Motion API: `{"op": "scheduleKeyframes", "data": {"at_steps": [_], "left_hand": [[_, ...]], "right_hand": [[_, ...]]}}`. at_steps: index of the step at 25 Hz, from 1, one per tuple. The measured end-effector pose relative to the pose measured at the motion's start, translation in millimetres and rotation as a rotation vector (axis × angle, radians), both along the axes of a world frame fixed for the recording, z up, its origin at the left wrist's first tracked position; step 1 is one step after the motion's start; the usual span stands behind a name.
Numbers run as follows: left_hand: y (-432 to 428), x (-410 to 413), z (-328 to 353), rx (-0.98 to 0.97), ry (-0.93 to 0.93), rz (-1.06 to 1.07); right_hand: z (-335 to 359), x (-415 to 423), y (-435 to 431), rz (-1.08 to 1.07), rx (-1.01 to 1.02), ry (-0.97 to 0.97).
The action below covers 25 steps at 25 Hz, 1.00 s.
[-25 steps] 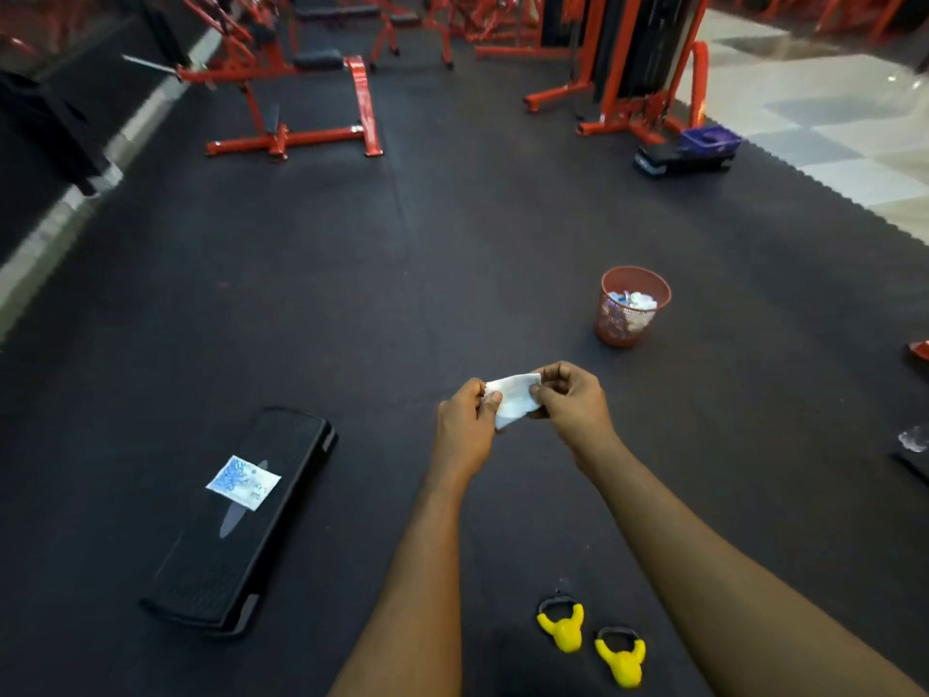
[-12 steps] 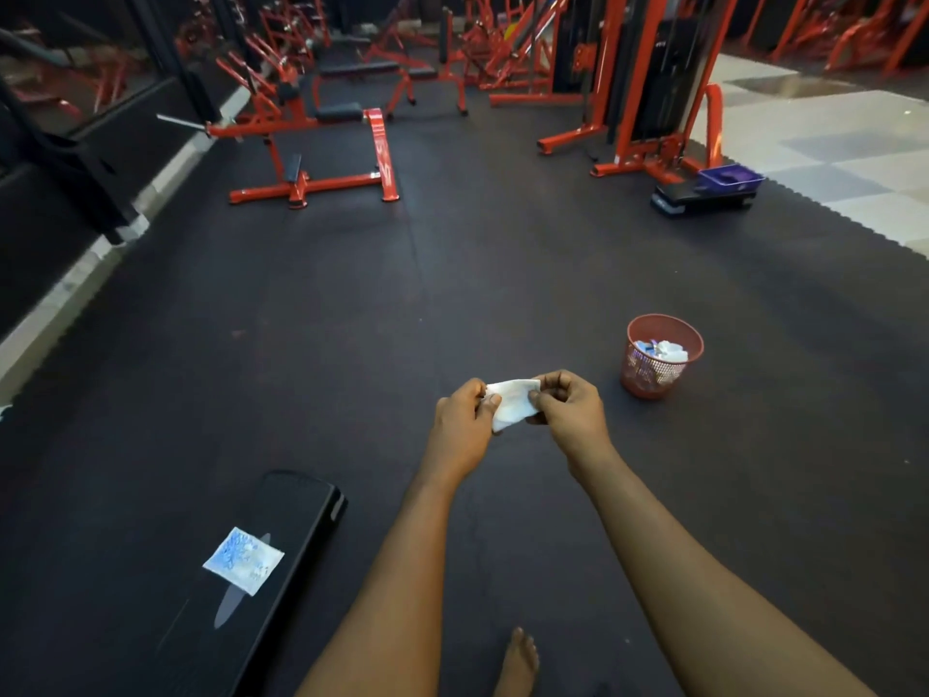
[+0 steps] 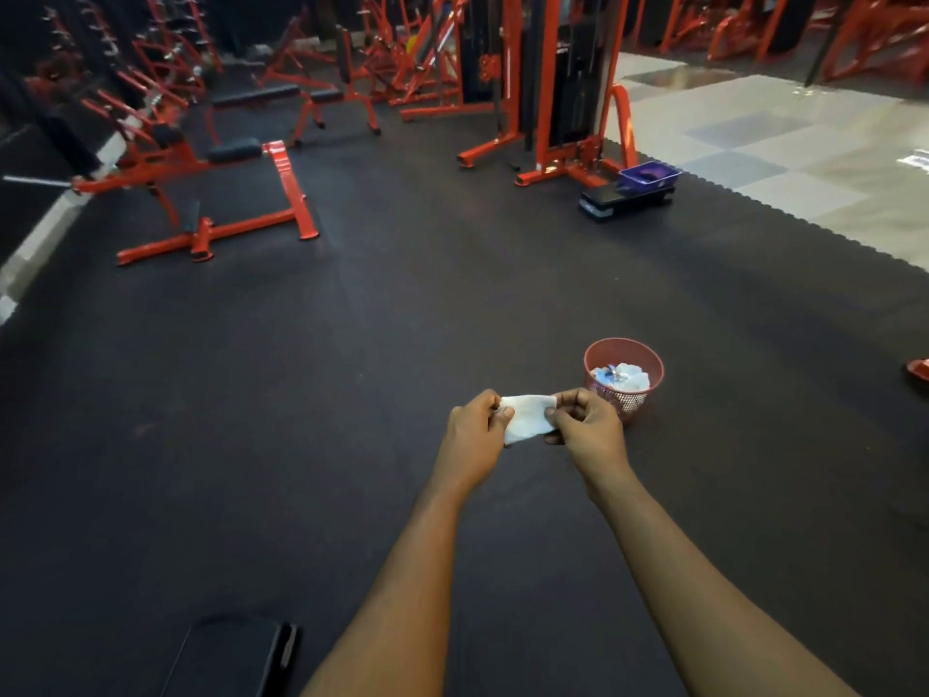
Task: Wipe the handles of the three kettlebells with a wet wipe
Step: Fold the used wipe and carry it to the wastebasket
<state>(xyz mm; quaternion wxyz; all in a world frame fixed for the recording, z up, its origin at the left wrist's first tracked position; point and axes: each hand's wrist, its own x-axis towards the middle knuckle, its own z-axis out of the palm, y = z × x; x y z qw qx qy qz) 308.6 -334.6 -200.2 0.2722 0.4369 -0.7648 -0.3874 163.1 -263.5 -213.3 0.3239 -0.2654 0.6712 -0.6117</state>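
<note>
Black rubber flooring lay under red gym frames; a red mesh bin of scraps stood just beyond the right hand; that hand and the left hand each pinched one end of the white wet wipe, mid-air.

View has pitched up: the yellow kettlebells, the blue-white wipe packet and the bare foot have all dropped out of frame. Black rectangular step platform is down to a corner at the bottom edge. Red mesh wastebasket now appears just behind the right hand.
</note>
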Motion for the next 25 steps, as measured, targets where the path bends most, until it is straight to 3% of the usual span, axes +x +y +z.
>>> {"op": "scheduleKeyframes", "data": {"at_steps": [14, 25], "left_hand": [[-242.1, -199.3, -8.1, -0.021, -0.046, -0.471], [-334.8, -418.1, -36.2, 0.014, -0.161, -0.539]], "right_hand": [[-3.7, -160.2, -180.3, -0.472, 0.075, 0.030], [-44.2, -368.0, -270.5, -0.557, 0.129, -0.023]]}}
